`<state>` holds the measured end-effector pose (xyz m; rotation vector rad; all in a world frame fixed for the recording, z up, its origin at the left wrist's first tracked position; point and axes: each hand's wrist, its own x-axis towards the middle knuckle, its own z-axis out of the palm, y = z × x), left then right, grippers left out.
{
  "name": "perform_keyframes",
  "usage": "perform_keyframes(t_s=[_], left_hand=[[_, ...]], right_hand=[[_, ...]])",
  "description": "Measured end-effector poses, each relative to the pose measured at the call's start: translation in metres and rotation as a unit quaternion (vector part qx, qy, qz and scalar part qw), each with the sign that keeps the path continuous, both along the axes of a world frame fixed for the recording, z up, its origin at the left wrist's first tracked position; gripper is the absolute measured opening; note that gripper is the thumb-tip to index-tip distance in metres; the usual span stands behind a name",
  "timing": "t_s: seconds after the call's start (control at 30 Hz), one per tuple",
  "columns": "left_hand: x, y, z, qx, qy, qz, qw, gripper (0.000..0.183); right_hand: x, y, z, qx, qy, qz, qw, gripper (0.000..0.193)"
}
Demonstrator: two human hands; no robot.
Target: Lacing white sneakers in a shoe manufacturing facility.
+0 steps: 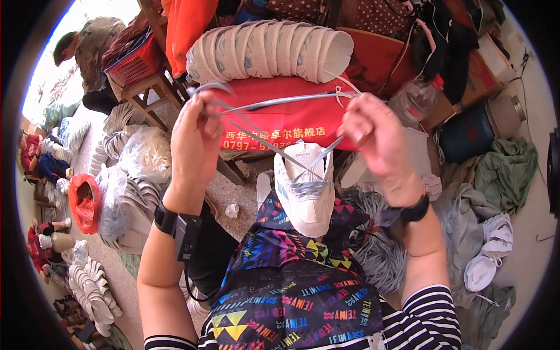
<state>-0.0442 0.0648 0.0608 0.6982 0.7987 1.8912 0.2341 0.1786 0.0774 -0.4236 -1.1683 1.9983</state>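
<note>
Head view: left fingers (202,104) and right fingers (359,108) pinch grey lace (280,102) above the white shoe (309,213), and even tension should work best!

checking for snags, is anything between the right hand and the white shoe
Nothing solid visibly blocks the right hand from the white shoe; only the grey lace runs up from the shoe toward that hand.

Your left forearm (157,254) and right forearm (430,252) extend upward; left hand (197,125) and right hand (378,131) raised, well apart, fingers (354,123) curled.
</note>
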Motion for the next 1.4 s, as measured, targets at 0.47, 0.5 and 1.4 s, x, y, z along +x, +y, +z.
perform_keyframes(t_s=[0.47, 0.5, 1.4], left_hand=[[0.075, -0.036, -0.102, -0.077, 0.491, -0.132, 0.857, 0.018], [0.073, -0.035, -0.103, -0.076, 0.507, -0.129, 0.849, 0.018], [-0.048, -0.048, -0.053, -0.135, -0.037, 0.01, 0.99, 0.023]], right_hand=[[0.108, 0.062, -0.019, -0.152, -0.027, -0.2, 0.968, 0.016], [0.113, 0.062, -0.02, -0.155, -0.041, -0.197, 0.967, 0.016], [0.175, 0.098, 0.015, -0.158, -0.027, -0.273, 0.949, 0.022]])
